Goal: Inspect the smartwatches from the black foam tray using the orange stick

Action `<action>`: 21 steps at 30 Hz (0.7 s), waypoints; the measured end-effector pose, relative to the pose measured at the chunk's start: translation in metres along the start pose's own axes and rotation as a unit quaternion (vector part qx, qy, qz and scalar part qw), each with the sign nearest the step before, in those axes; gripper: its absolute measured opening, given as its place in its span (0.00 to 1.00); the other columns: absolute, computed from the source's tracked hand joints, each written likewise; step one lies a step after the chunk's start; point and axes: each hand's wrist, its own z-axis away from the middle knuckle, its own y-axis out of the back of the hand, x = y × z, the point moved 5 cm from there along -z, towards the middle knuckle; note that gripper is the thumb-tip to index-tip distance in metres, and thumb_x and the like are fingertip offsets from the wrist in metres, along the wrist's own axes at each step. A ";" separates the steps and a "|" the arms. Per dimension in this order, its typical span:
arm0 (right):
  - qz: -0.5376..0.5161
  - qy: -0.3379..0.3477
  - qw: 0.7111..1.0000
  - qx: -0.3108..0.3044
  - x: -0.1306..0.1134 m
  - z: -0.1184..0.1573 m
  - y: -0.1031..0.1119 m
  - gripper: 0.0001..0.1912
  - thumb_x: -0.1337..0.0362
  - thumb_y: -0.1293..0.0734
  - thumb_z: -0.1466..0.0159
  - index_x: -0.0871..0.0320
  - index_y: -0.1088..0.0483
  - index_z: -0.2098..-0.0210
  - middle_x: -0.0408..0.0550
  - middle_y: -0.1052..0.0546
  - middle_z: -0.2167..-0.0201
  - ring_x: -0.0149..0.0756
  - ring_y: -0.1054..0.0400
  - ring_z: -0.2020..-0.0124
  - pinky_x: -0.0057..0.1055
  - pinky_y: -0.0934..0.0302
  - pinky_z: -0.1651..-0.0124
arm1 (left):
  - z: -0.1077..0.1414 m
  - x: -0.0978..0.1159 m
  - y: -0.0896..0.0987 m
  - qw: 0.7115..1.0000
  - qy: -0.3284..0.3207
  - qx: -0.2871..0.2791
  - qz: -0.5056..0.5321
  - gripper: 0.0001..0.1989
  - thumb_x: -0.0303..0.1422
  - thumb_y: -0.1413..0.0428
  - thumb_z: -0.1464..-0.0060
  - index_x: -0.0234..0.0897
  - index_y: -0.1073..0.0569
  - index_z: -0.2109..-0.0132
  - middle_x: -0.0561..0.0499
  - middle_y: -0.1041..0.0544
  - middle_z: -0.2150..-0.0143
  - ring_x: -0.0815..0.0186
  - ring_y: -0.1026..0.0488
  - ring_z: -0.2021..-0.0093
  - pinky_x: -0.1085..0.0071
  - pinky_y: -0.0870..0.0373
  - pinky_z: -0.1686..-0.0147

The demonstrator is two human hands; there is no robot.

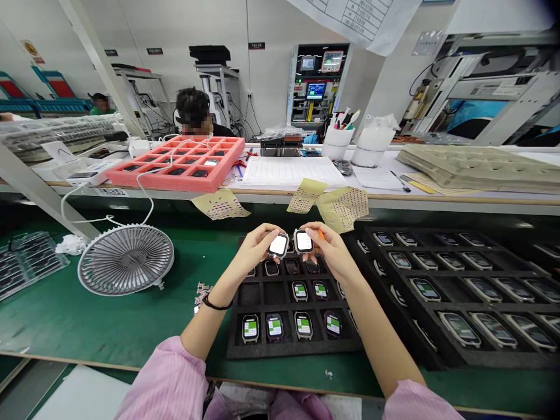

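Note:
My left hand is closed on a smartwatch case whose screen glows white. Beside it, my right hand grips a second smartwatch, also lit white, and an orange stick-like thing shows between its fingers. Both watches have no straps and are held close together, screens toward me. Below them lies a black foam tray with watches in its compartments. Several of these show green and white screens, such as the watch at the near left corner. My hands partly hide the tray's far rows.
More black trays of watches are stacked at the right. A grey fan stands at the left on the green bench. The raised shelf carries a pink foam tray, papers and a pen cup. People sit beyond.

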 end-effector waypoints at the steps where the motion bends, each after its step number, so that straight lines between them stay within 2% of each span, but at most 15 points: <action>1: 0.001 0.000 1.000 0.001 0.000 0.000 0.000 0.15 0.52 0.31 0.39 0.56 0.29 0.61 0.42 0.27 0.73 0.30 0.30 0.82 0.23 0.45 0.85 | 0.000 0.000 0.000 1.000 0.001 -0.004 0.002 0.13 0.41 0.47 0.41 0.34 0.29 0.58 0.53 0.27 0.72 0.72 0.29 0.80 0.79 0.49 0.85; 5: 0.002 0.008 1.000 -0.030 0.001 -0.001 0.000 0.15 0.53 0.30 0.40 0.55 0.30 0.58 0.45 0.27 0.67 0.31 0.29 0.78 0.23 0.43 0.84 | 0.001 0.000 -0.002 1.000 -0.005 -0.013 0.006 0.13 0.38 0.46 0.41 0.35 0.31 0.53 0.50 0.25 0.65 0.71 0.27 0.75 0.79 0.48 0.84; 9: 0.008 0.010 0.998 -0.062 0.000 0.000 0.003 0.18 0.57 0.29 0.40 0.54 0.32 0.51 0.50 0.29 0.56 0.34 0.27 0.70 0.25 0.38 0.81 | 0.002 0.002 -0.003 1.000 -0.019 -0.015 0.007 0.16 0.35 0.45 0.43 0.37 0.34 0.48 0.45 0.26 0.54 0.68 0.25 0.66 0.79 0.40 0.81; 12: 0.016 0.008 0.997 -0.070 -0.002 0.002 0.004 0.21 0.61 0.27 0.41 0.53 0.33 0.50 0.48 0.31 0.57 0.36 0.26 0.68 0.26 0.36 0.78 | 0.002 0.000 -0.003 1.000 -0.022 -0.018 0.007 0.20 0.32 0.43 0.45 0.38 0.36 0.46 0.43 0.28 0.49 0.67 0.25 0.63 0.80 0.39 0.80; 16: 0.015 0.011 0.997 -0.079 -0.005 0.003 0.002 0.23 0.63 0.27 0.42 0.54 0.34 0.50 0.46 0.29 0.61 0.36 0.26 0.68 0.26 0.36 0.77 | 0.001 -0.002 -0.003 0.999 -0.020 -0.024 0.001 0.21 0.32 0.43 0.46 0.37 0.37 0.46 0.43 0.28 0.50 0.66 0.24 0.62 0.80 0.39 0.80; 21: 0.019 0.014 0.996 -0.081 -0.003 0.002 0.002 0.22 0.62 0.27 0.42 0.54 0.34 0.50 0.47 0.28 0.61 0.35 0.26 0.68 0.27 0.36 0.77 | 0.000 -0.002 -0.003 0.999 -0.025 -0.022 0.002 0.20 0.32 0.43 0.45 0.37 0.36 0.47 0.44 0.28 0.50 0.68 0.24 0.64 0.81 0.40 0.81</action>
